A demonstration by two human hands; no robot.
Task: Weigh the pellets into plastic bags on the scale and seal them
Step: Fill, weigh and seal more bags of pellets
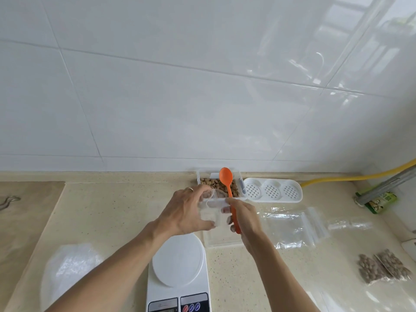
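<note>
My left hand (pixel 188 212) grips a clear plastic bag (pixel 211 212) and holds its mouth open above the counter. My right hand (pixel 244 218) pinches the bag's other edge while holding an orange spoon (pixel 227 183) by its handle, bowl pointing up and away. Behind the hands stands a clear box of brown pellets (pixel 208 182) against the wall. A white scale (pixel 179 269) sits below the hands with a bare round platform. Two filled pellet bags (pixel 382 267) lie at the right.
A clear lid (pixel 221 240) lies right of the scale. Empty zip bags (pixel 295 226) are spread to the right. A white perforated tray (pixel 272 190) stands beside the pellet box. A pile of clear plastic (pixel 67 269) lies left. A yellow hose (pixel 360 176) runs along the wall.
</note>
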